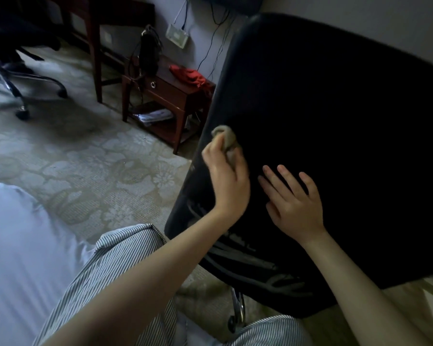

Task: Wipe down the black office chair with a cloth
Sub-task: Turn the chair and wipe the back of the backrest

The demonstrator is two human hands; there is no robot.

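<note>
Matt black fabric on the office chair back (335, 146), with a smoother, faintly shiny rim (214, 106); soft crumpled beige cloth (226, 139); shiny chromed metal at the chair base (238, 310); polished red-brown wood on the nightstand (175, 96); rough woven carpet (98, 158); smooth white bed sheet (23, 245); thin striped trouser fabric (125, 258).

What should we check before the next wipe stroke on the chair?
1. Left hand grips cloth: ok.
2. Cloth touches chair at its side edge: ok.
3. Right hand flat on chair, likely bracing it: ok.
4. Stroke path toward the right hand free: not ok, that hand lies close beside.
5. Cloth clean enough: cannot tell.
6. Dirt left on chair: cannot tell, too dark.
</note>
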